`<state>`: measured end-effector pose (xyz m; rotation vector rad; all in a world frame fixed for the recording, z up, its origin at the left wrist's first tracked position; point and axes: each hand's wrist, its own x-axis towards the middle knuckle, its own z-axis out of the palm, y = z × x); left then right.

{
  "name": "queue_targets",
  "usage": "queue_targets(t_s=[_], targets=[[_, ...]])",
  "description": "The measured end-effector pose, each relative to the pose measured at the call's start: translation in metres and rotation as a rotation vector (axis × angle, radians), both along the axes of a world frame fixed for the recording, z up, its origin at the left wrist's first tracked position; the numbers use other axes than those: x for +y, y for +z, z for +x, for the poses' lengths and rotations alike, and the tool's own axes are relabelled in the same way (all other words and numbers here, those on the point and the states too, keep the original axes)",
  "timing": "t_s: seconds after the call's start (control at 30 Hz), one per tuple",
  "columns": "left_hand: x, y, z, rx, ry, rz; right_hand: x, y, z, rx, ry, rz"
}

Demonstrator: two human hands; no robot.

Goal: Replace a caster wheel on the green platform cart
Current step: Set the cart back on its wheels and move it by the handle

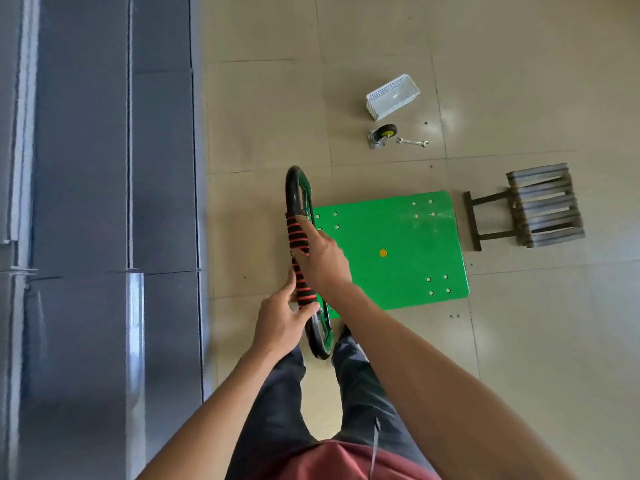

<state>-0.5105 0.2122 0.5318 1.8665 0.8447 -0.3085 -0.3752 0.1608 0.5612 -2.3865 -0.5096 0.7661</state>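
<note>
The green platform cart (388, 247) stands on the tiled floor (263, 109). The left hand (280, 323) curls round its striped handle (300, 265); the right hand (322, 261) rests there, forefinger extended, its grip seemingly loose. A caster wheel (382, 136) and wrench (412, 142) lie beyond, near a white basket (391, 97).

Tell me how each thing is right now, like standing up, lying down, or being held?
Green cart: standing flat on the floor, deck bare.
Cart handle: upright, held by both hands.
Left hand: grips the handle's lower end.
Right hand: on the striped grip, forefinger straight.
Caster wheel: loose on the floor.
Wrench: lying flat beside the wheel.
White basket: upright.
Stool: tipped on its side.
</note>
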Motion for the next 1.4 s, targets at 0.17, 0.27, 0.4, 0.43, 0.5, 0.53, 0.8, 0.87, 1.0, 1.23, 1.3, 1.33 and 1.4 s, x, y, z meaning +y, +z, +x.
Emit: queue_targets(t_s=[0.17, 0.27, 0.4, 0.43, 0.5, 0.53, 0.8, 0.87, 1.0, 1.23, 1.3, 1.33, 1.4], targets=[[-0.034, -0.003, 0.022, 0.021, -0.028, 0.029, -0.038, -0.001, 0.016, 0.083, -0.029, -0.051], [-0.054, -0.005, 0.039, 0.009, -0.036, -0.018, -0.059, -0.001, 0.028, 0.089, -0.063, -0.066], [-0.078, -0.003, 0.056, -0.001, -0.031, -0.036, -0.079, 0.002, 0.042, 0.087, -0.089, -0.109], [-0.081, -0.003, 0.059, -0.005, -0.035, -0.038, -0.081, 0.003, 0.044, 0.086, -0.093, -0.113], [-0.084, -0.005, 0.063, -0.014, -0.043, -0.045, -0.086, 0.002, 0.047, 0.091, -0.105, -0.121], [-0.085, -0.005, 0.064, -0.015, -0.048, -0.051, -0.087, 0.002, 0.049, 0.094, -0.11, -0.127], [-0.074, 0.0, 0.052, -0.061, -0.014, -0.063, -0.076, 0.008, 0.042, 0.118, -0.086, -0.11], [-0.064, 0.002, 0.043, -0.06, -0.001, -0.062, -0.066, 0.007, 0.034, 0.123, -0.068, -0.097], [-0.036, 0.005, 0.02, -0.06, 0.04, -0.039, -0.039, 0.005, 0.015, 0.137, -0.022, -0.065], [0.018, 0.009, -0.034, -0.039, 0.127, -0.012, 0.019, 0.0, -0.029, 0.21, 0.075, -0.046], [0.034, 0.012, -0.048, -0.024, 0.15, 0.012, 0.037, 0.001, -0.043, 0.213, 0.103, -0.065], [0.042, 0.013, -0.054, -0.017, 0.151, 0.016, 0.045, 0.001, -0.049, 0.203, 0.112, -0.079], [0.058, 0.014, -0.064, -0.001, 0.149, 0.014, 0.061, 0.002, -0.06, 0.179, 0.127, -0.1]])
